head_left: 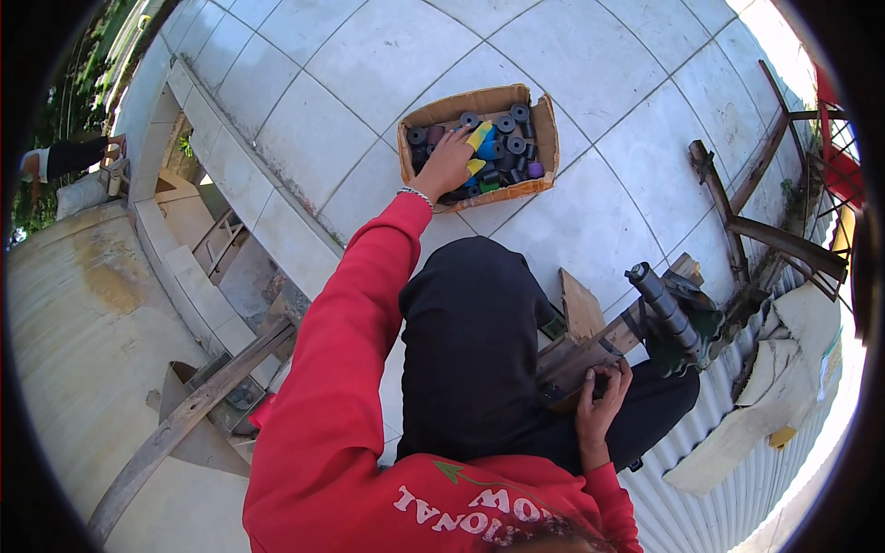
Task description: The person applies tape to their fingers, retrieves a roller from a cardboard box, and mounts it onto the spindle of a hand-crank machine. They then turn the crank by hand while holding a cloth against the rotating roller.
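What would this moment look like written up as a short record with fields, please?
Setting: outdoors, pale tiled floor
Left hand: reaching into a cardboard box, fingers among dark round rollers
Box contents: dark rollers, plus yellow, blue, green and purple pieces
Right hand: resting on a wooden block by the lap
Near right hand: grey metal cylinder mounted on the wood
Clothing: red sleeve, black trousers
Grip: hidden for both hands

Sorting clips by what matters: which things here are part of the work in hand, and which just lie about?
In use:
left hand in cardboard box of dark rollers
right hand on wooden block with metal cylinder

Lying about:
wooden plank
rusty metal frame
corrugated sheet
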`<move>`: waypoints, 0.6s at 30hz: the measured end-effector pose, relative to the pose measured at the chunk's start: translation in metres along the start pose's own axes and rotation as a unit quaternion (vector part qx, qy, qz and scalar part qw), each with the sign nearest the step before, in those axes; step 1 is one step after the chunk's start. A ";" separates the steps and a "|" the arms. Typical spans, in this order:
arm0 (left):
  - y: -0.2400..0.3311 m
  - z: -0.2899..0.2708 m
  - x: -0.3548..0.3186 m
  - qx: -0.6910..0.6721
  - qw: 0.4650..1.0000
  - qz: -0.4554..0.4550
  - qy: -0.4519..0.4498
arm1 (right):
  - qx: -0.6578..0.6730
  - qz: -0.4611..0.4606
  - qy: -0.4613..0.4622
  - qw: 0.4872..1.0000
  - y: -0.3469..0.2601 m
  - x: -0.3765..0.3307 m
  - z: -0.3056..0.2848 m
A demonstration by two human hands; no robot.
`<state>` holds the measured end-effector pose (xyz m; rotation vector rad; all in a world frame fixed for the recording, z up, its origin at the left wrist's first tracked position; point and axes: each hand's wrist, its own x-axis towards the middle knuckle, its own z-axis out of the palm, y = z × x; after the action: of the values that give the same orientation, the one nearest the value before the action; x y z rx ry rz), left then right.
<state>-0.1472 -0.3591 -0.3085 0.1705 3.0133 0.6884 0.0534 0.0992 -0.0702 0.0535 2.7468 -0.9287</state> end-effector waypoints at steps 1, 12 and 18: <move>0.002 0.005 0.006 0.009 0.999 -0.005 -0.049 | -0.002 0.004 0.006 1.000 0.000 0.001 0.001; 0.034 0.032 0.011 -0.047 0.994 -0.100 -0.018 | 0.018 0.008 -0.013 1.000 0.009 -0.007 0.003; 0.038 0.032 0.014 -0.110 0.972 -0.156 0.137 | 0.000 -0.026 -0.003 1.000 0.013 -0.007 0.000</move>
<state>-0.1555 -0.3101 -0.3210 -0.4329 3.0705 1.0771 0.0618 0.1096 -0.0760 -0.0219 2.7557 -0.9401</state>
